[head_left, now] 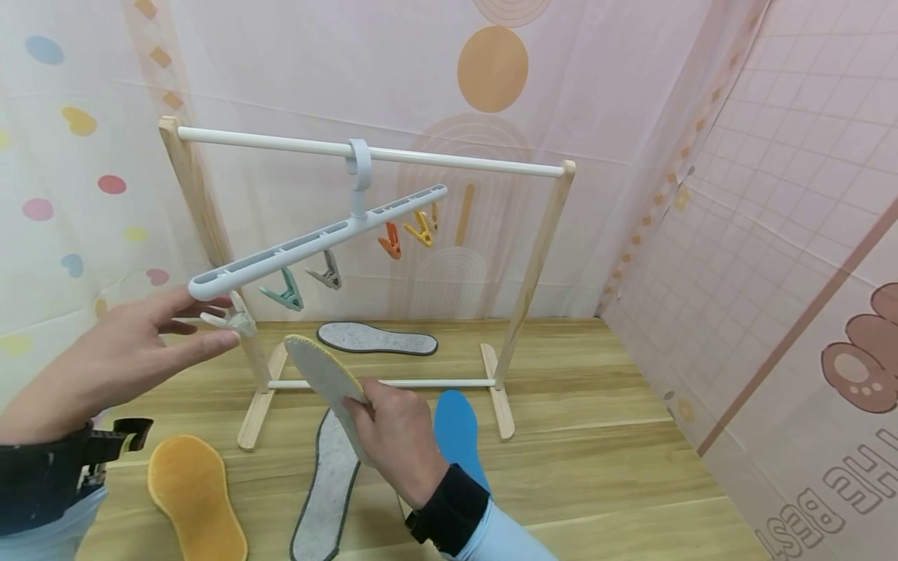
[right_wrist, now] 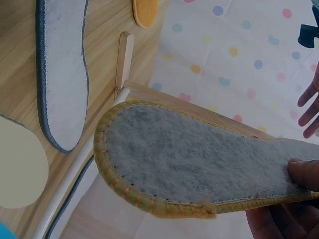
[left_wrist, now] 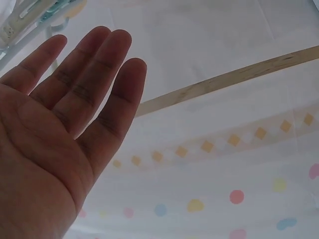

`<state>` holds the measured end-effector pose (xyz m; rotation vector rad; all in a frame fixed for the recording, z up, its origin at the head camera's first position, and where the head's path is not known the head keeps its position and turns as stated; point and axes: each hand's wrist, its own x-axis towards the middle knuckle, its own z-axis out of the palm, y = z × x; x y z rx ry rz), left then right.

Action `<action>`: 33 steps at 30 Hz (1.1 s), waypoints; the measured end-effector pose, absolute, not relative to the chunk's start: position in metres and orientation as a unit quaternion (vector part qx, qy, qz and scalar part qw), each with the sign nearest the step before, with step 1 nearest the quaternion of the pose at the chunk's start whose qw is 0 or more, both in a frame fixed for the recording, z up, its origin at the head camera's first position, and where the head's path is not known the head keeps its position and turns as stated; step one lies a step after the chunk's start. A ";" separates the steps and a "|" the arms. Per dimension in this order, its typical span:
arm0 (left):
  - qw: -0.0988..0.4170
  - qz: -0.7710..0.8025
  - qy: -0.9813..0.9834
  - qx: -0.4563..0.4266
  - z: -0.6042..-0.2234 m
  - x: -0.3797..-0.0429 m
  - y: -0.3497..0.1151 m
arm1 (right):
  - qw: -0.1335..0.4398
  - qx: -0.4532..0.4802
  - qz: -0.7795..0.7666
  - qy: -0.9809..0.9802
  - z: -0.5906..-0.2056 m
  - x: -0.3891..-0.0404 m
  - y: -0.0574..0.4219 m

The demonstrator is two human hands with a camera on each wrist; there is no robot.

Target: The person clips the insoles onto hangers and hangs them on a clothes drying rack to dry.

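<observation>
My right hand [head_left: 407, 436] grips an insole [head_left: 317, 368] between thumb and fingers. It has a grey felt face and a yellow stitched edge, plain in the right wrist view along its front part [right_wrist: 194, 154]. My left hand [head_left: 133, 351] is at the left end of a pale blue clip hanger [head_left: 309, 243], close beside a white clothes clip [head_left: 240, 318]; whether it touches the clip cannot be told. The left wrist view has its fingers [left_wrist: 92, 84] extended and apart. Green [head_left: 286, 293], grey [head_left: 328, 273], orange [head_left: 390, 241] and yellow clips [head_left: 421, 230] hang further along.
The hanger hooks over the white top bar [head_left: 273, 141] of a wooden rack [head_left: 536, 273]. On the wood-look floor [head_left: 596, 467] lie an orange insole [head_left: 196, 499], a blue insole [head_left: 457, 436] and grey insoles [head_left: 375, 339]. Printed curtains [head_left: 316, 78] stand behind.
</observation>
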<state>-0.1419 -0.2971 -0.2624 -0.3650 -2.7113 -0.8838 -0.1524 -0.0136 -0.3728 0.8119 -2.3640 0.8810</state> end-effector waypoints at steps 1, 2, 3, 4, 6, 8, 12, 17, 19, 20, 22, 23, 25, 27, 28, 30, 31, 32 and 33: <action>0.134 -0.303 -0.935 -0.128 -0.262 -0.142 -0.296 | 0.243 0.296 0.322 -0.865 -0.373 -0.152 -0.014; 0.135 -0.303 -0.934 -0.130 -0.262 -0.141 -0.294 | 0.244 0.296 0.322 -0.866 -0.373 -0.152 -0.014; 0.137 -0.303 -0.934 -0.133 -0.262 -0.141 -0.293 | 0.244 0.295 0.322 -0.866 -0.373 -0.152 -0.014; 0.139 -0.302 -0.934 -0.133 -0.262 -0.140 -0.291 | 0.244 0.295 0.322 -0.866 -0.373 -0.152 -0.014; 0.142 -0.300 -0.934 -0.135 -0.262 -0.139 -0.289 | 0.244 0.295 0.324 -0.865 -0.372 -0.151 -0.014; 0.144 -0.298 -0.933 -0.139 -0.261 -0.138 -0.288 | 0.247 0.297 0.324 -0.864 -0.372 -0.151 -0.014; 0.151 -0.300 -0.930 -0.151 -0.262 -0.137 -0.288 | 0.251 0.300 0.322 -0.862 -0.372 -0.150 -0.014; 0.156 -0.301 -0.928 -0.157 -0.262 -0.135 -0.287 | 0.247 0.299 0.324 -0.863 -0.372 -0.149 -0.015; 0.160 -0.300 -0.927 -0.158 -0.261 -0.134 -0.286 | 0.247 0.298 0.324 -0.863 -0.372 -0.149 -0.015; 0.163 -0.301 -0.927 -0.157 -0.261 -0.134 -0.287 | 0.246 0.297 0.324 -0.864 -0.371 -0.149 -0.015; 0.173 -0.308 -0.921 -0.164 -0.262 -0.134 -0.287 | 0.245 0.296 0.324 -0.865 -0.372 -0.149 -0.016; 0.177 -0.311 -0.919 -0.167 -0.262 -0.134 -0.286 | 0.244 0.295 0.324 -0.865 -0.372 -0.149 -0.016; 0.185 -0.317 -0.913 -0.175 -0.263 -0.133 -0.286 | 0.246 0.295 0.322 -0.865 -0.372 -0.148 -0.016; 0.191 -0.324 -0.907 -0.189 -0.263 -0.133 -0.285 | 0.249 0.298 0.323 -0.863 -0.372 -0.148 -0.016; 0.192 -0.326 -0.905 -0.193 -0.263 -0.133 -0.285 | 0.252 0.299 0.323 -0.862 -0.373 -0.148 -0.016; 0.190 -0.326 -0.905 -0.198 -0.263 -0.133 -0.284 | 0.254 0.302 0.324 -0.860 -0.373 -0.148 -0.016; 0.188 -0.326 -0.905 -0.199 -0.263 -0.133 -0.283 | 0.252 0.303 0.326 -0.859 -0.373 -0.147 -0.016; 0.185 -0.326 -0.905 -0.200 -0.262 -0.133 -0.283 | 0.250 0.304 0.327 -0.859 -0.373 -0.147 -0.015; 0.182 -0.326 -0.906 -0.200 -0.262 -0.133 -0.282 | 0.248 0.304 0.328 -0.859 -0.373 -0.147 -0.015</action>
